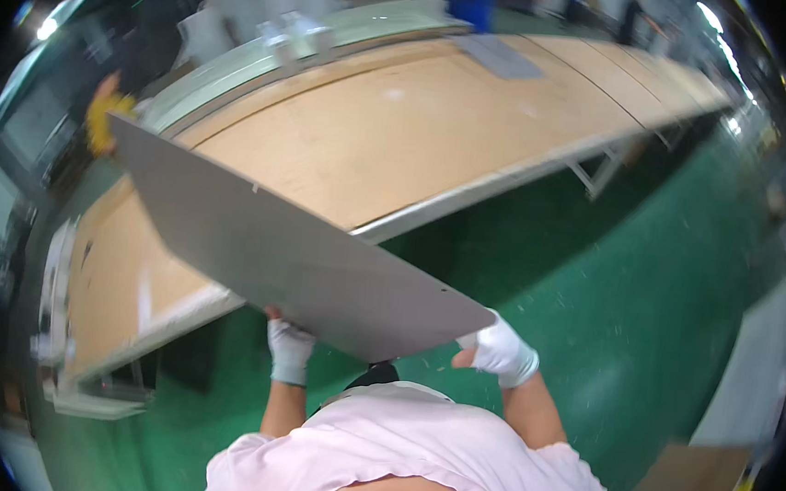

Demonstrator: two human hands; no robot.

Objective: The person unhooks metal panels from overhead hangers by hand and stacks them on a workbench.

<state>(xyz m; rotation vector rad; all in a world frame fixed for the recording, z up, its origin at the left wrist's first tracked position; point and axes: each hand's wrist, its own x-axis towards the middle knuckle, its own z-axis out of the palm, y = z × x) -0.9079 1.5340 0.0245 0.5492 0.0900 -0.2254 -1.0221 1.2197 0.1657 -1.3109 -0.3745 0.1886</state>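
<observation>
A large flat grey panel [291, 251] is held up tilted in front of me, its far end over the wooden-topped table. My left hand [291, 344], in a white glove with bare fingertips, grips the panel's lower edge. At the near right corner, my right hand [499, 348] is closed on the panel, also in a white glove, with the thumb below. The fingers behind the panel are partly hidden. A small notch shows on the panel's upper edge.
The long table [402, 135] with a light wooden top runs from left to far right. A grey sheet [498, 56] lies on its far side. A person in yellow [106, 117] stands beyond the panel's far end; another in blue [470, 0] is behind the table. Green floor [610, 300] lies right.
</observation>
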